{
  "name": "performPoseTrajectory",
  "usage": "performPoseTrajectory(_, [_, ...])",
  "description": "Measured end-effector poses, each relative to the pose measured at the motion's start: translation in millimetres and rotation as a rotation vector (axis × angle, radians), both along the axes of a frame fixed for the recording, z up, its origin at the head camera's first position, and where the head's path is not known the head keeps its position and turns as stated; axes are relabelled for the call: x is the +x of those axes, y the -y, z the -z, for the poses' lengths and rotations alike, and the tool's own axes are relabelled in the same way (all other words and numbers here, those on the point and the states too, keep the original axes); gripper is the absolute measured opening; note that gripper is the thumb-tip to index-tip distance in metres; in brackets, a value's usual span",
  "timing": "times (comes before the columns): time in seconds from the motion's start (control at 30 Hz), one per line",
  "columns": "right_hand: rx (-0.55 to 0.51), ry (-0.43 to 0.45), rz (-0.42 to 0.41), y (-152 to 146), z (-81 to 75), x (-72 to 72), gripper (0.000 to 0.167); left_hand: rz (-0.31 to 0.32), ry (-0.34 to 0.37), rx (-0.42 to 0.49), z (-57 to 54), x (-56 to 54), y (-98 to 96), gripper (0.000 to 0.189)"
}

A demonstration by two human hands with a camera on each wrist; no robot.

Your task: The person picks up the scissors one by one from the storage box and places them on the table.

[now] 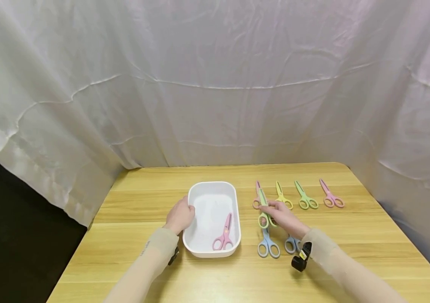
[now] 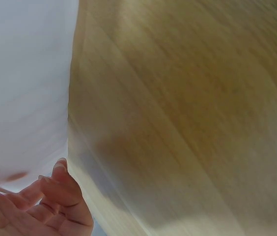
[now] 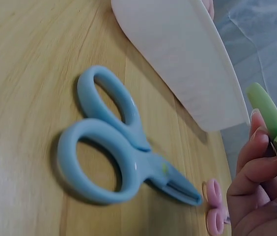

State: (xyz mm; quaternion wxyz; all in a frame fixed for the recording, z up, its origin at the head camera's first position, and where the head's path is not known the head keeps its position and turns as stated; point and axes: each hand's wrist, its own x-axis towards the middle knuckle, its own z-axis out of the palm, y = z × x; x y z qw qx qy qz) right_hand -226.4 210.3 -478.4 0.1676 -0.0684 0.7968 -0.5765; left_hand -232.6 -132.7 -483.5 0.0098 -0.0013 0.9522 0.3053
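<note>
My left hand [image 1: 181, 215] grips the left rim of a white plastic bin [image 1: 208, 202], its fingers against the outer wall in the left wrist view. Inside the bin, toward its near right corner, lies a pair of pink scissors [image 1: 227, 235]. To the right of the bin, my right hand [image 1: 285, 216] pinches a pair of green scissors [image 1: 262, 197], blades pointing away from me. In the right wrist view these green scissors [image 3: 268, 110] are raised above the table. Below them on the wood lies a pair of blue scissors [image 3: 136, 164], handles toward me.
Behind the right hand lie pink scissors [image 1: 256, 203] and yellow scissors [image 1: 280, 194]. Farther right are another green pair [image 1: 306, 198] and another pink pair [image 1: 330, 195]. A second blue pair [image 1: 290, 245] is partly hidden under the right wrist. A pale curtain [image 1: 215, 118] hangs behind the wooden table [image 1: 124, 235].
</note>
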Motion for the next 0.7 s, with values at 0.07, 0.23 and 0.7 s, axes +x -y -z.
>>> performPoseTrajectory(0.07, [0.020,-0.009,0.011,-3.6,1.2,0.0,0.043,-0.001,0.001,-0.001,0.1,0.0,0.2,0.052])
performPoseTrajectory(0.23, [0.050,-0.023,0.029,-11.8,2.8,0.6,0.036,-0.003,0.004,0.001,0.2,0.1,0.2,0.052])
performPoseTrajectory(0.7, [0.017,-0.010,0.057,-28.0,1.6,4.6,0.039,-0.007,0.001,0.001,0.8,0.4,-0.3,0.051])
